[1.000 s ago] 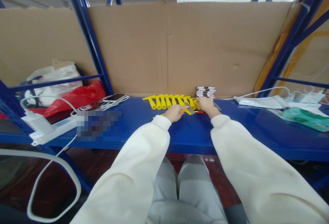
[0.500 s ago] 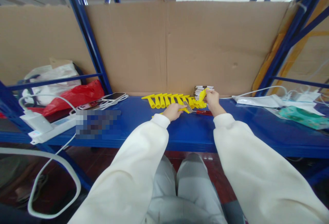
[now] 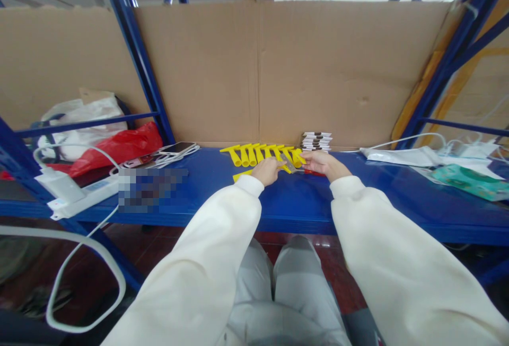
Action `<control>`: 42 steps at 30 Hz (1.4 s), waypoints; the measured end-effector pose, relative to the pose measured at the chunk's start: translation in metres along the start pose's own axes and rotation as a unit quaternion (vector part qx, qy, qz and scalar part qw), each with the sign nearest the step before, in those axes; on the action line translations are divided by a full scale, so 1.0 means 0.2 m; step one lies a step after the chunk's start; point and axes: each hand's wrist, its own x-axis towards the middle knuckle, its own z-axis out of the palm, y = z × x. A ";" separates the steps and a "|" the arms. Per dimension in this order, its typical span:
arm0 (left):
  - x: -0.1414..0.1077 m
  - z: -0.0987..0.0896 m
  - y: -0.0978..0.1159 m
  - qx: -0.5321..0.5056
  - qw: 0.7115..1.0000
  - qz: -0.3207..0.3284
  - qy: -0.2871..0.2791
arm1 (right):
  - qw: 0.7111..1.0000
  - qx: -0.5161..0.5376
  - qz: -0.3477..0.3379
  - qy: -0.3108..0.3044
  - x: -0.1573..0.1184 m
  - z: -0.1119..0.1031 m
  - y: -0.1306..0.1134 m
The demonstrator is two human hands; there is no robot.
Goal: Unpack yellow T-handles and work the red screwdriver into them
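A row of several yellow T-shaped plastic handles lies on the blue table, against the cardboard. My left hand is closed in front of the row, gripping a yellow plastic piece with a flat grey metal plate at its end. Close by on the right, my right hand pinches a small yellow piece beside that plate. Its fingers partly cover a red object on the table. Another flat yellow piece shows just left of my left wrist.
Behind my right hand stands a stack of small white packets. On the left are a phone, white cables, a power strip and a red bag. White packaging and a green packet lie on the right.
My right hand has come down and to the left from in front of the white packets, bringing a yellow piece towards the metal plate. My left hand has stayed nearly still.
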 end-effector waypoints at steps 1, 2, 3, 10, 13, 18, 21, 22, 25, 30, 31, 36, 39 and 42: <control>0.00 0.00 0.00 -0.001 1.000 -0.001 0.001 | 1.000 0.003 -0.004 -0.003 0.00 0.00 0.00; 0.00 0.01 -0.01 -0.002 1.000 -0.001 0.002 | 1.000 0.004 -0.009 -0.006 0.00 0.01 0.00; 0.01 0.01 -0.01 -0.004 1.000 0.000 0.002 | 1.000 0.003 -0.013 -0.009 -0.01 0.01 0.00; 0.02 0.02 -0.02 -0.043 0.999 0.009 0.007 | 1.000 -0.013 -0.005 0.007 -0.02 0.02 -0.01; 0.02 0.02 -0.02 -0.052 0.999 0.009 0.005 | 1.000 -0.018 -0.004 0.012 -0.03 0.03 -0.01; 0.02 0.02 -0.02 -0.034 0.999 0.016 -0.005 | 1.000 -0.020 0.004 0.017 -0.04 0.03 -0.01; 0.02 0.01 -0.02 -0.033 0.999 0.012 -0.004 | 0.999 -0.028 0.003 0.014 -0.04 0.03 -0.01; 0.01 0.01 -0.01 -0.034 0.999 0.009 -0.004 | 0.999 -0.032 0.003 0.014 -0.04 0.03 -0.01; 0.01 0.00 -0.01 -0.041 0.999 0.004 -0.010 | 0.999 -0.036 0.009 0.015 -0.03 0.03 -0.01; 0.01 0.02 -0.01 -0.044 0.999 -0.022 -0.003 | 0.998 -0.069 -0.008 0.000 -0.03 0.05 0.00; 0.02 0.03 -0.01 -0.041 0.999 -0.029 -0.003 | 0.997 -0.080 -0.021 -0.001 -0.04 0.06 0.00; 0.03 0.04 -0.01 -0.028 0.999 -0.027 -0.015 | 0.988 -0.146 -0.055 0.009 -0.06 0.11 0.02; 0.02 0.04 -0.01 -0.033 0.999 -0.031 -0.019 | 0.983 -0.173 -0.058 0.005 -0.07 0.13 0.02; 0.02 0.03 0.00 -0.039 0.998 -0.033 -0.023 | 0.980 -0.188 -0.060 -0.002 -0.08 0.13 0.02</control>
